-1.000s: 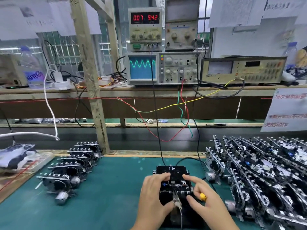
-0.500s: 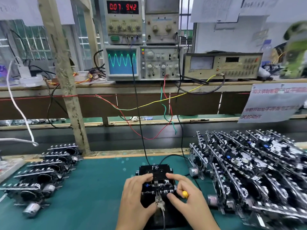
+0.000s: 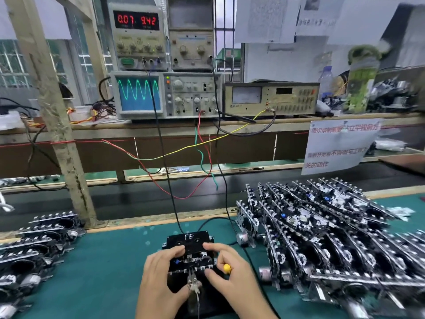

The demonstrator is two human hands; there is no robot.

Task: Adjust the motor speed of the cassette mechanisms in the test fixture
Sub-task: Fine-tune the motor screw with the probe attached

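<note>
Right hand (image 3: 232,276) grips yellow-handled screwdriver (image 3: 227,268), fingertips on cassette mechanism (image 3: 192,261) seated in black fixture (image 3: 187,241). Left hand (image 3: 161,272) clamps mechanism's left side. Seating step, apparently. Next: screwdriver tip into trimmer, watching oscilloscope (image 3: 138,94) behind fixture.

Single head cam, looks fwd + down, close over green bench (image 3: 96,268), instrument shelf (image 3: 161,126) beyond
</note>
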